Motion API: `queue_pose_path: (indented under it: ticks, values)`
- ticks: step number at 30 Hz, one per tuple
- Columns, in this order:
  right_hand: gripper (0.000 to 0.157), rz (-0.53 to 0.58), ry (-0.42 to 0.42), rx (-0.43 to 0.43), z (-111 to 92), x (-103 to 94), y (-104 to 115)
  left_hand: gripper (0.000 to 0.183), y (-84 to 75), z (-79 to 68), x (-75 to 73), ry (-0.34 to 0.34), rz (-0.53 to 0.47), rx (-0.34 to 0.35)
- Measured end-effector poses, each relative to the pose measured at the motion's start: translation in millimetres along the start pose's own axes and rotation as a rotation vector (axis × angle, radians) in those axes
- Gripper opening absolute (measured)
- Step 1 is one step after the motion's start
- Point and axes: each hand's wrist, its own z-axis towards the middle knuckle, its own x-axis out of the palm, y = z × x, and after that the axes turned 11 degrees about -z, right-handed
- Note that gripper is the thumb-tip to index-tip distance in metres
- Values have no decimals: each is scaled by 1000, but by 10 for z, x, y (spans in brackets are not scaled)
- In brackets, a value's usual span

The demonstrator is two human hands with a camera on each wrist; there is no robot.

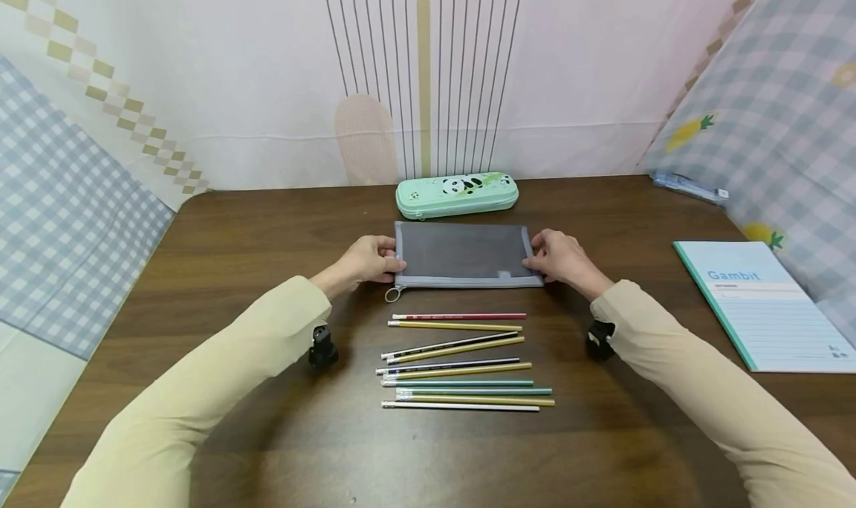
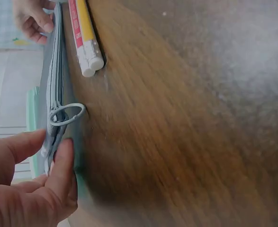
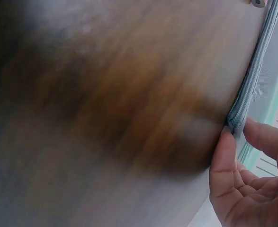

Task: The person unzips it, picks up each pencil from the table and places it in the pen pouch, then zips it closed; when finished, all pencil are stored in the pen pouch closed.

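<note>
Pouch is pinched at both ends by fingers of left hand and right hand; even, gentle pull should make zipper straight.

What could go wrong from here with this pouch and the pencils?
The left hand and right hand pinch the gray mesh pouch at its sides; sliding it toward the loose pencils might scatter them. The panda pencil case sits just behind it and could get bumped. The zipper ring sticks out at a corner and might catch a pencil.

Head view looks down; close wrist views share the pouch.
</note>
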Motion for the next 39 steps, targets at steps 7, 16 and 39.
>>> queue_pose_path:
  ticks: [7,16,39]
  values:
    - [27,45,-38,2,29,24,-6,58,17,-44,21,23,-57,13]
    - [25,-63,-300,-173,-37,41,18,63,49,-50,56,55,-306,-85]
    - [8,69,-128,-636,-422,601,1013,61,2,-132,308,40,-502,-124]
